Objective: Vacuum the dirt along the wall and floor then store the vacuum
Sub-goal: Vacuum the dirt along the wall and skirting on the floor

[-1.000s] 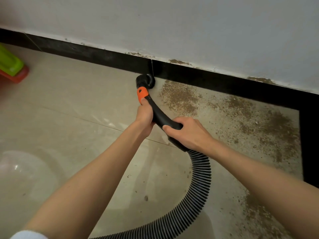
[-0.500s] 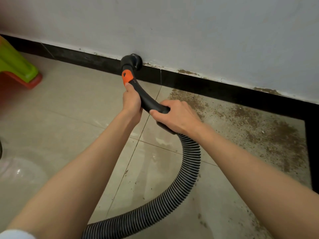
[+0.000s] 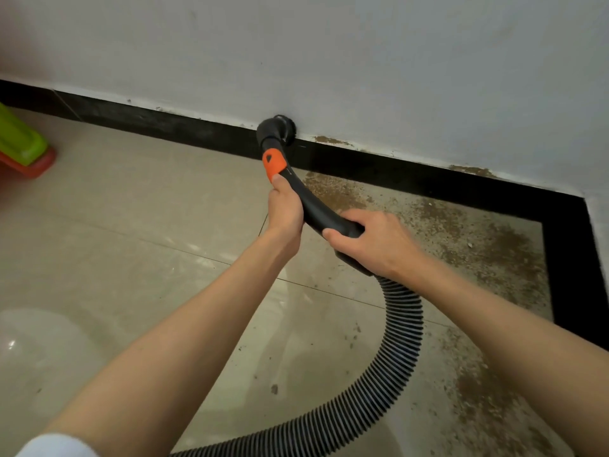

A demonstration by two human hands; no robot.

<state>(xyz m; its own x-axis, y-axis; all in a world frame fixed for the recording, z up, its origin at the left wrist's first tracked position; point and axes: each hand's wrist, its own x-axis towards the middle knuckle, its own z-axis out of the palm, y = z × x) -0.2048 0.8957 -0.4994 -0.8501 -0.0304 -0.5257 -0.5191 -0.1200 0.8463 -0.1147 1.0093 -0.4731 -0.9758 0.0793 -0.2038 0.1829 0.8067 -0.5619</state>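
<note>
Both hands clamped on the curved black vacuum handle [image 3: 316,209]: left hand [image 3: 285,209] wrapped round the upper stretch, thumb tip against the orange collar [image 3: 273,163], likely to steer; right hand [image 3: 372,242] curled round the lower bend, just where the ribbed hose [image 3: 400,328] begins, likely to carry weight and push. 2 grips close together, not touching. Round brush nozzle [image 3: 278,128] just beyond the left hand, pressed to the top edge of the black baseboard [image 3: 197,127] where it meets the wall [image 3: 329,54], angled to catch the crust there. Dirt [image 3: 333,140] on that ledge right of the nozzle; more dirt on the floor [image 3: 494,245] beyond the right hand. Much left to vacuum, judging by this. Green and red plastic object [image 3: 19,143] far left of both hands.
</note>
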